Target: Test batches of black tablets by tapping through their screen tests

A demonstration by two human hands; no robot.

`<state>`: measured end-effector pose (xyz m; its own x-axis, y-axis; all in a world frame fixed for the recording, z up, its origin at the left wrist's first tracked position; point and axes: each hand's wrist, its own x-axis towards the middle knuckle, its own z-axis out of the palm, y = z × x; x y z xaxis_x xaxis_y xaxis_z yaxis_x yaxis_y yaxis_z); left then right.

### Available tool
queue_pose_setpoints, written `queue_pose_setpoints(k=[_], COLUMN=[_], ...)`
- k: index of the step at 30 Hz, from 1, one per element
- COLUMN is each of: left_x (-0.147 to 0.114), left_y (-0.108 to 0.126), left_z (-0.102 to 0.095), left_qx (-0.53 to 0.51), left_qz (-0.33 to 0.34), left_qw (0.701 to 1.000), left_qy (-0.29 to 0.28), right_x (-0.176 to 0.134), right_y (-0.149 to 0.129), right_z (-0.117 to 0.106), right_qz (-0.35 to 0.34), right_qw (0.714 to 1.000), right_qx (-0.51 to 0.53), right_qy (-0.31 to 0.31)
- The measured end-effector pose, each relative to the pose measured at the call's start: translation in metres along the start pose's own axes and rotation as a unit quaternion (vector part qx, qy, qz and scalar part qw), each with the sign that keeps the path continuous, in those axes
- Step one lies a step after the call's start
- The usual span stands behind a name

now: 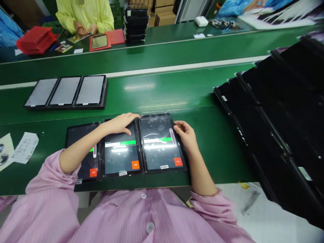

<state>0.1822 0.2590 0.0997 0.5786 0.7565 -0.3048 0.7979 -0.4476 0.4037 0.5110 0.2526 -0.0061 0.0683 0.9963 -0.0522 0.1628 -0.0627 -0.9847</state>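
Note:
Three tablets lie side by side in front of me, screens lit with a white and green bar and an orange or red "Fail" box. My left hand reaches over the middle tablet, fingers stretched toward the top left corner of the right tablet and thumb apart over the middle screen. At the right tablet's upper right edge, my right hand has its fingers curled against the side, beside a volume slider on the screen. My left forearm partly covers the left tablet.
Three more tablets with pale screens sit in a black tray behind. Stacked black trays lean at the right. Paper slips lie at the left. Across the green bench, a co-worker in yellow handles items near red covers.

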Motion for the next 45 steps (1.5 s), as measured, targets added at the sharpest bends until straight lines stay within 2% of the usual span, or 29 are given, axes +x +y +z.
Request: queue_pose_setpoints(k=[2, 9, 15, 22, 24, 26, 29, 32, 33, 35, 37, 38, 40, 42, 45], left_x=[0.004, 0.008, 0.007, 0.011, 0.008, -0.006, -0.051, -0.114, -0.135, -0.169, -0.193, -0.201, -0.212, -0.219, -0.225], left_y=[-0.002, 0.003, -0.004, -0.001, 0.0, 0.0, -0.001, 0.004, 0.008, 0.02, 0.034, 0.04, 0.048, 0.049, 0.043], left_z=[0.0, 0.0, 0.001, 0.002, 0.004, 0.008, 0.02, 0.045, 0.057, 0.088, 0.126, 0.145, 0.182, 0.211, 0.237], left_qx=[0.004, 0.051, 0.003, 0.02, 0.027, 0.054, 0.082, 0.071, 0.081, 0.103, 0.129, 0.15, 0.202, 0.236, 0.269], left_qz=[0.017, -0.007, 0.003, -0.002, -0.017, -0.045, -0.102, -0.12, -0.107, -0.088, -0.102, -0.125, -0.185, -0.232, -0.262], left_qw=[0.999, 0.996, 0.999, 0.998, 0.999, 0.997, 0.987, 0.979, 0.975, 0.965, 0.947, 0.933, 0.898, 0.868, 0.833], left_qy=[-0.028, -0.073, -0.042, -0.051, -0.034, 0.015, 0.095, 0.151, 0.177, 0.226, 0.276, 0.302, 0.343, 0.369, 0.406], right_x=[0.0, -0.001, 0.001, 0.001, 0.003, 0.005, -0.002, -0.036, -0.054, -0.095, -0.132, -0.147, -0.166, -0.173, -0.173], right_y=[-0.001, -0.002, 0.001, 0.003, 0.004, 0.003, -0.007, -0.028, -0.034, -0.043, -0.042, -0.039, -0.029, -0.019, -0.011], right_z=[0.0, -0.002, -0.002, -0.002, -0.003, -0.003, -0.004, 0.0, 0.003, 0.012, 0.021, 0.026, 0.034, 0.04, 0.045], right_qz=[-0.001, -0.006, -0.005, -0.004, -0.005, -0.011, -0.048, -0.164, -0.217, -0.319, -0.38, -0.397, -0.411, -0.411, -0.409], right_qw=[1.0, 1.0, 1.0, 1.0, 1.0, 1.0, 0.996, 0.965, 0.942, 0.881, 0.825, 0.806, 0.79, 0.786, 0.779], right_qx=[0.004, -0.007, -0.018, -0.013, -0.014, -0.023, -0.076, -0.203, -0.255, -0.346, -0.404, -0.421, -0.442, -0.455, -0.472], right_qy=[-0.004, -0.018, -0.015, -0.01, -0.01, -0.012, 0.003, 0.028, 0.015, -0.055, -0.109, -0.119, -0.11, -0.082, -0.042])
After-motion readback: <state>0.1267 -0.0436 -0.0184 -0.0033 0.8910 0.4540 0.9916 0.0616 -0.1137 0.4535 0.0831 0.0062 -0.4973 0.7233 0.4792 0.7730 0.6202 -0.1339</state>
